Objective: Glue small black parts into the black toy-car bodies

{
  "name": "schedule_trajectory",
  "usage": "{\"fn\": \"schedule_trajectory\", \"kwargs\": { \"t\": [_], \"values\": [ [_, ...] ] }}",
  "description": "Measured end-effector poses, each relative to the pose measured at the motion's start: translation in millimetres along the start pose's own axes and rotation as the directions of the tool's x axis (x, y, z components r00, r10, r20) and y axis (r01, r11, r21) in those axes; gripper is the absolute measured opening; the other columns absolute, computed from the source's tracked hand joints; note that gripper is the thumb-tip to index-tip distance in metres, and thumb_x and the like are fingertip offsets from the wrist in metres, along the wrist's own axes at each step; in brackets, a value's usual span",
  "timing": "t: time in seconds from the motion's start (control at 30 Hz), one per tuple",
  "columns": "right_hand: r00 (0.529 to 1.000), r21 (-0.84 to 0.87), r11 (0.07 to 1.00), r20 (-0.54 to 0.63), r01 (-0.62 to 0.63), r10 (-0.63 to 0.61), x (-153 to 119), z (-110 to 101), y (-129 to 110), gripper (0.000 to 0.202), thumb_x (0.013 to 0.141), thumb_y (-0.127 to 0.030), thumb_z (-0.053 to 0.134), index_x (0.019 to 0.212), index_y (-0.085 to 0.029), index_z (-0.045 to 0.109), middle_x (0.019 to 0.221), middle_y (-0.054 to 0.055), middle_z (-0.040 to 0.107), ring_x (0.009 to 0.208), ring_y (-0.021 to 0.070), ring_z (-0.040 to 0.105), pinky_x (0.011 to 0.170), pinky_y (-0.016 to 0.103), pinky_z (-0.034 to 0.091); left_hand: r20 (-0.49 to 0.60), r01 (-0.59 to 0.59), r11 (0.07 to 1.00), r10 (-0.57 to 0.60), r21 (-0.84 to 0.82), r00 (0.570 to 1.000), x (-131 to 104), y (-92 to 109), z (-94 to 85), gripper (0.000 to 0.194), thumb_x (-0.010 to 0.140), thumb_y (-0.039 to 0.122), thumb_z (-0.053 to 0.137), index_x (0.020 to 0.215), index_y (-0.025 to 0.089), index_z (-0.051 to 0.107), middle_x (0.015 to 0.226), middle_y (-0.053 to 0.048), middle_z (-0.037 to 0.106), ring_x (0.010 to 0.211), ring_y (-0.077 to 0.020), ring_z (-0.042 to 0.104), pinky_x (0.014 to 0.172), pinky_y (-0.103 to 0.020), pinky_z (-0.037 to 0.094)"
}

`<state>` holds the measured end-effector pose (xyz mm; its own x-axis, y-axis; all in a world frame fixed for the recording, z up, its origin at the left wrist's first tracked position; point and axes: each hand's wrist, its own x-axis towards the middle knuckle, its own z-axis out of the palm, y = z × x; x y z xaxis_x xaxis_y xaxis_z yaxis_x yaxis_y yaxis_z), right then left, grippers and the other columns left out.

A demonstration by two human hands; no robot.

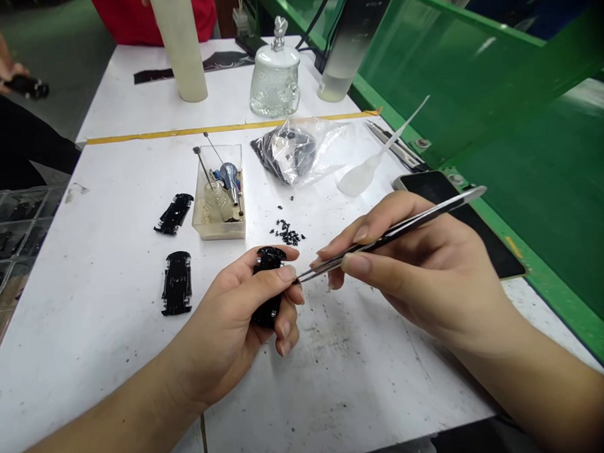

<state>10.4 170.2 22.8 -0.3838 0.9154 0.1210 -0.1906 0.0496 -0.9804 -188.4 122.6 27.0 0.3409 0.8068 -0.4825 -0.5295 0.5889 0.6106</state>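
Head camera view: one glossy black moulded part, flat and shaped like a toy car's underside [268, 309], held in your left hand [230, 316], which is mostly closed, thumb laid across the part's middle and fingers curled around its far side. One pair of slim black-and-silver metal tweezers [407, 227], held in your right hand [428, 268], half closed, thumb against fingertips, pen fashion; their tips come nearly together at the right edge of the held part, just beside your left thumb. One tiny dark piece [297, 281], at those tips; whether it is seated or loose cannot be told. One scatter of tiny glossy black plastic bits [288, 235], on the white tabletop [349, 398] just beyond your left fingertips. Two similar glossy black moulded parts, one [177, 283] to the left of your left hand, another [175, 214] farther beyond it. One translucent rectangular plastic tray of tools [219, 231], beyond your left hand. One milky-white squeeze bottle with a long thin spout [357, 178], beyond your right hand. Progress, as judged: detail work on your held part looks under way, unfinished; the scattered bits lie unused, and whether the two set-aside parts are complete or waiting cannot be told.
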Motion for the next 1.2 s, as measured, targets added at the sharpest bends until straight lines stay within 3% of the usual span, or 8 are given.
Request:
{"fn": "schedule_trajectory", "kwargs": {
  "t": [0.3,0.43,0.57,0.67,0.87,1.2],
  "values": [
    [1.0,-0.031,0.999,0.005,-0.013,0.013,0,2,1,0.021,0.084,-0.016,0.082,0.089,-0.028,0.065,0.092,0.0,0.079,0.071,0.0183,0.076,0.064,0.03,0.065,0.002,0.008,1.0,-0.008,0.013,1.0,0,0,0.8,0.012,0.099,0.02,0.064,0.11,0.016,0.063,0.074,0.003,0.062,0.052,-0.005,0.051,0.049,-0.017,0.049],
    [1.0,0.024,1.0,0.014,0.011,-0.012,4,-3,-1,0.018,0.087,-0.017,0.081,0.089,-0.025,0.065,0.092,0.001,0.079,0.074,0.0168,0.076,0.064,0.028,0.066,0.026,0.011,0.999,-0.012,0.036,1.0,0,2,0.5,0.013,0.101,0.027,0.057,0.106,0.016,0.061,0.079,-0.001,0.069,0.045,-0.0063,0.052,0.041,-0.017,0.046],
    [0.998,0.037,0.997,-0.012,0.062,-0.062,5,-9,-6,0.018,0.089,-0.015,0.079,0.094,-0.022,0.063,0.093,0.002,0.08,0.078,0.0178,0.078,0.074,0.03,0.069,0.165,0.148,0.976,-0.174,0.157,0.971,1,4,-5.4,0.02,0.103,0.031,0.052,0.102,0.015,0.063,0.09,-0.01,0.079,0.038,-0.007,0.056,0.034,-0.015,0.043],
    [0.998,0.057,0.997,-0.002,0.06,-0.06,3,-9,-8,0.018,0.091,-0.012,0.076,0.097,-0.023,0.063,0.092,0.001,0.079,0.085,0.02,0.079,0.078,0.036,0.071,0.236,0.221,0.95,-0.272,0.223,0.933,1,5,-9.1,0.022,0.103,0.031,0.054,0.103,0.015,0.067,0.093,-0.012,0.081,0.039,-0.0066,0.059,0.035,-0.013,0.044],
    [0.992,0.105,0.994,0.127,0.008,-0.022,0,-6,-6,0.011,0.094,-0.016,0.072,0.096,-0.023,0.064,0.095,0.001,0.078,0.087,0.0223,0.079,0.079,0.043,0.071,0.22,0.247,0.936,-0.304,0.253,0.927,1,8,-7.9,0.02,0.1,0.033,0.061,0.102,0.015,0.069,0.094,-0.011,0.082,0.038,-0.0043,0.056,0.036,-0.011,0.043],
    [0.989,0.085,0.996,0.144,-0.031,0.019,-2,-5,-9,0.013,0.095,-0.014,0.071,0.094,-0.023,0.062,0.096,-0.001,0.077,0.091,0.0179,0.079,0.08,0.035,0.071,0.225,0.247,0.936,-0.304,0.252,0.926,-1,6,-11.0,0.019,0.101,0.026,0.056,0.103,0.016,0.072,0.095,-0.01,0.082,0.037,-0.0031,0.053,0.036,-0.011,0.04]
  ]
}}
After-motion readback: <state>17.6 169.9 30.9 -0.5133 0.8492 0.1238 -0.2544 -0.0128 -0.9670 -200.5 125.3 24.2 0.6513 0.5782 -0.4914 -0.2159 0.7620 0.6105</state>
